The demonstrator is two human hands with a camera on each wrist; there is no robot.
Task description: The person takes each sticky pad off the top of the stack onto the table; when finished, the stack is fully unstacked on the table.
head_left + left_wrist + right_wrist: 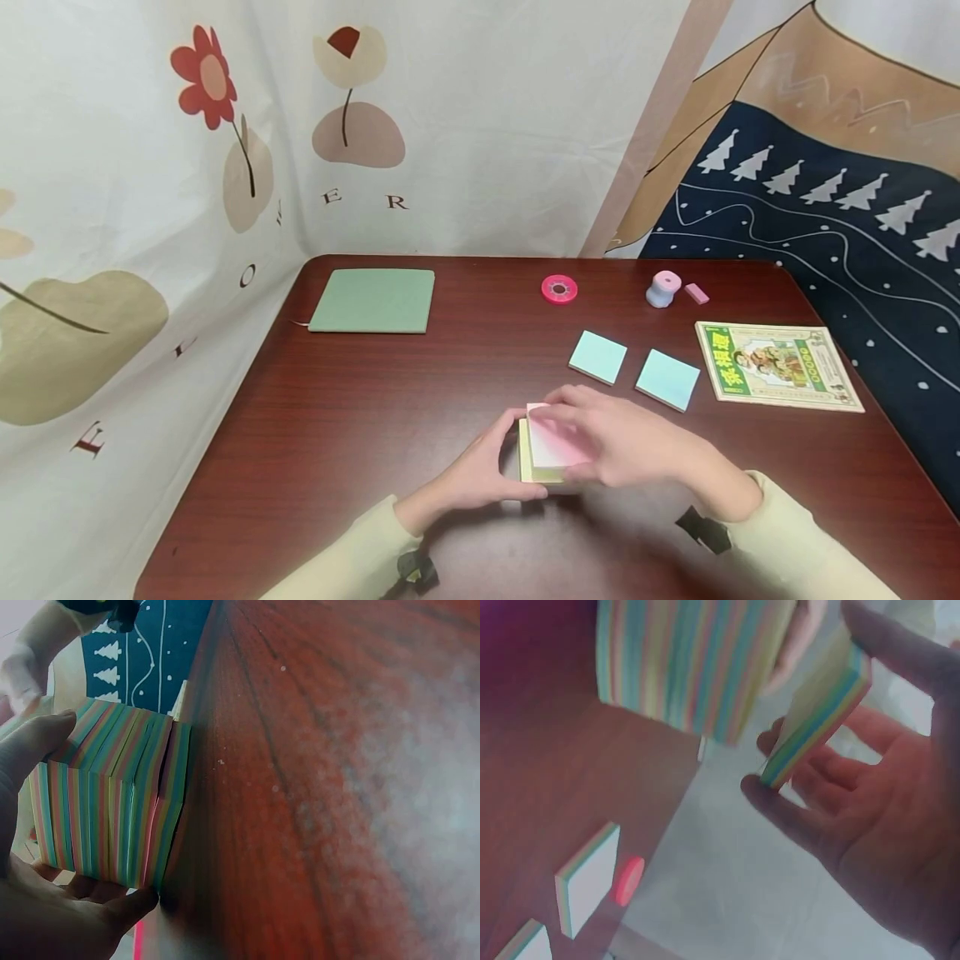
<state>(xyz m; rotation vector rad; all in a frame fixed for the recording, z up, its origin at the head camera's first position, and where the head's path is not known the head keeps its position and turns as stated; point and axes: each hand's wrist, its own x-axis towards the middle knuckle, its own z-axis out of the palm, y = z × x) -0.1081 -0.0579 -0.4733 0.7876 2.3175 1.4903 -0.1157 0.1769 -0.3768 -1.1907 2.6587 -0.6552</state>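
Observation:
A tall stack of sticky note pads [105,810], striped in several colours along its sides, stands on the table. My left hand [476,473] grips it, thumb on the near side and fingers on the far side. Just over the stack, my right hand [622,437] pinches a single sticky note pad [821,712] by its edges. This pad has a pink top in the head view, and the right wrist view shows a gap between it and the stack. Beyond the right hand lie two light blue sticky note pads, one nearer the middle [597,357] and one farther right [667,380].
A green notebook [375,302] lies at the back left of the dark red table [360,400]. Toward the back right are a pink ring-shaped disc [559,289], a pink-and-blue spool-shaped thing [663,289] and a small pink block [697,293]. An illustrated booklet [780,367] lies at the right.

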